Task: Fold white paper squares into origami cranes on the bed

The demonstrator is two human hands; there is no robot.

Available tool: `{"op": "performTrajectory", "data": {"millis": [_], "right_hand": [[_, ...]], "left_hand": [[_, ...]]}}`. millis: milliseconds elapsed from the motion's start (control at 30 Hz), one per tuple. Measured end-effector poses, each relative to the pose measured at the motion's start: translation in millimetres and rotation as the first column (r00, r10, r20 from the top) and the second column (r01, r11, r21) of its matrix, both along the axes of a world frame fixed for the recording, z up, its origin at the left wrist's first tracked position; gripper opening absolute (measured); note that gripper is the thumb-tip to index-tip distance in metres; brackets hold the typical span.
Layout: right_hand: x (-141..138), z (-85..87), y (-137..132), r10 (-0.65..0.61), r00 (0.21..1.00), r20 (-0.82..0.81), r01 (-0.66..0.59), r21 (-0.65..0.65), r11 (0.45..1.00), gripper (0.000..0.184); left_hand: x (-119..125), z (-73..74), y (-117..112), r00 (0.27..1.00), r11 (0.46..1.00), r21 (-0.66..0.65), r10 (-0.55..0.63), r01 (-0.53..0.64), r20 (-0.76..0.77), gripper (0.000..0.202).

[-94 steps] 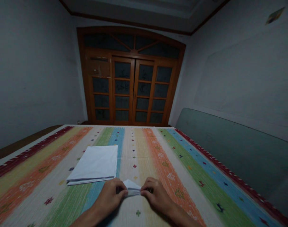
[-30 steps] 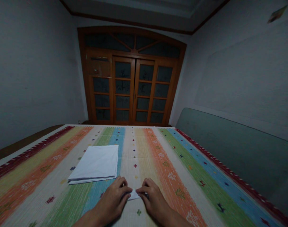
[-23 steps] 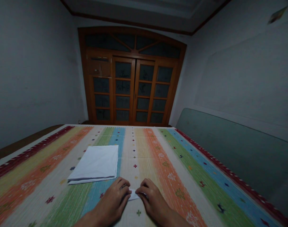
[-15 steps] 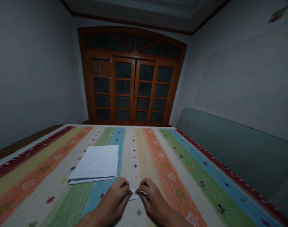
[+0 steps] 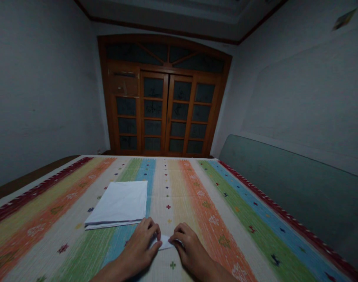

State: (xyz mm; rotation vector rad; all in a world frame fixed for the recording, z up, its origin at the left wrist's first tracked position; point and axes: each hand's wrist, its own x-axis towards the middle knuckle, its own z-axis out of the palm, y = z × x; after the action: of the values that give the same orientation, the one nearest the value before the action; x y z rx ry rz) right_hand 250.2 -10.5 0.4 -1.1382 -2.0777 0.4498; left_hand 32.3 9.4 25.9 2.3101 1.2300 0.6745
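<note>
Glazed wooden doors (image 5: 164, 113) stand beyond a striped woven cover (image 5: 214, 219). On it, a white paper stack (image 5: 117, 203) lies just beside the left hand (image 5: 139, 246), which pinches a small folded paper (image 5: 164, 243) with the right hand (image 5: 190, 248).

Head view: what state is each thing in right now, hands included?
Left hand, pinching the paper's left end
Right hand, pinching the paper's right end
Small folded white paper, folded, held low over the cover
Stack of white paper, lying flat, squared, just beyond the left hand
Striped woven cover, spread flat
Wooden glazed doors, closed
</note>
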Motion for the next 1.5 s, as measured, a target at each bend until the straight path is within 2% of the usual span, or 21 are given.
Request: {"op": "performTrajectory", "data": {"millis": [400,633,800,933,1067,1167,1333,1500], "right_hand": [[1,-3.3,3,0.042,0.997,-0.065,-0.037,0.063,0.997,0.027],[0,1.9,3,0.007,0.995,-0.096,-0.012,-0.046,0.999,0.030],[1,0.8,3,-0.023,0.996,-0.083,0.017,-0.072,0.997,0.029],[2,3.5,1,-0.017,1.000,-0.024,0.016,-0.050,0.999,0.025],[0,7.8,0,-0.041,0.999,0.010,0.042,-0.076,0.996,0.019],[0,6.0,-1,-0.040,0.999,0.021,0.041,-0.054,0.998,0.021],[1,-0.1,-1,-0.045,0.998,0.044,0.046,-0.015,0.999,0.022],[3,-1.1,0,0.014,0.989,0.149,-0.026,0.076,0.997,0.022]], "left_hand": [[-2,-1.0,2,0.977,0.992,-0.032,-0.118,0.126,0.179,0.016],[-3,-9.5,6,0.968,0.982,0.037,-0.187,0.184,0.167,0.016],[-5,-9.7,5,0.958,0.979,0.053,-0.206,0.199,0.200,0.020],[-2,-10.1,3,0.968,0.993,-0.027,-0.107,0.116,0.225,0.017],[3,-8.9,1,0.980,0.986,-0.127,0.129,-0.110,0.153,0.026],[6,-4.0,-1,0.970,0.967,-0.116,0.235,-0.226,0.066,0.024],[5,3.5,-3,0.966,0.963,-0.087,0.257,-0.254,0.015,0.009],[-2,-0.9,-3,0.986,0.987,-0.007,0.160,-0.160,0.045,0.006]]}}
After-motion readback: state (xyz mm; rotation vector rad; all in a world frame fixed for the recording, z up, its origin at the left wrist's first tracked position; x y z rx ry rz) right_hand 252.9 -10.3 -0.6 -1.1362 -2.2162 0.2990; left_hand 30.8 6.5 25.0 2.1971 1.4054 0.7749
